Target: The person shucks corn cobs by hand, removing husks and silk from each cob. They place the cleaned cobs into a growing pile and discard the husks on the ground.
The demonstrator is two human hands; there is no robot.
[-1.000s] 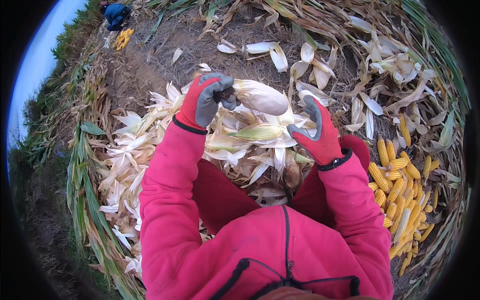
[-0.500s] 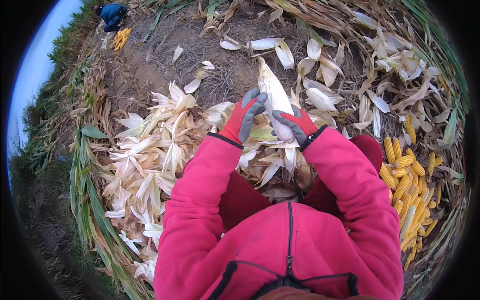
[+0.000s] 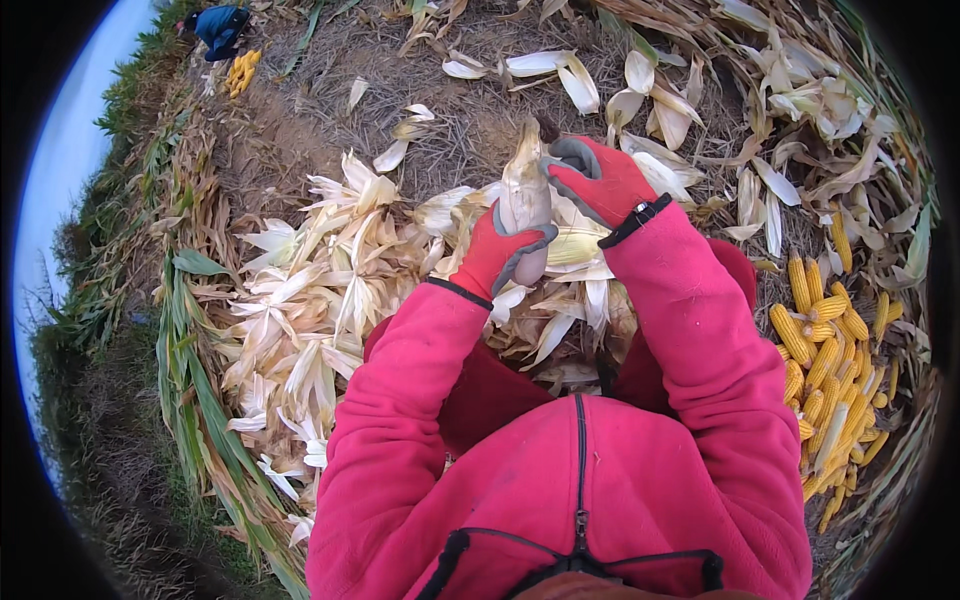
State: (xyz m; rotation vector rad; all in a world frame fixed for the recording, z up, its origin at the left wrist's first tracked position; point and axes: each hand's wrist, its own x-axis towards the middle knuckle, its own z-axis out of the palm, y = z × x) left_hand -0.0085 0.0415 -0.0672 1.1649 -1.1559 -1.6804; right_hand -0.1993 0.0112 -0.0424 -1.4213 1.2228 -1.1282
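An ear of corn in its pale husk [image 3: 524, 185] stands out in front of me, its narrow tip pointing away. My left hand [image 3: 500, 250], in a red and grey glove, is wrapped round its lower part. At the upper right side of the ear, my right hand [image 3: 600, 182], gloved alike, has its fingers curled with the thumb against the husk near the tip. A small dark tuft [image 3: 547, 128] shows beside the tip. Loose pale husks [image 3: 320, 290] lie heaped under and to the left of my hands.
Bare yellow corn cobs [image 3: 828, 370] are piled at my right. Dry stalks and leaves [image 3: 790, 70] lie at the far right, green leaves [image 3: 195, 370] along the left. Far off, a person in blue [image 3: 220, 30] bends by another small corn pile [image 3: 242, 72].
My left hand has moved from beside the ear to a hold round its lower part. The right hand has gone from the ear's base up to its tip. The ear now stands more upright.
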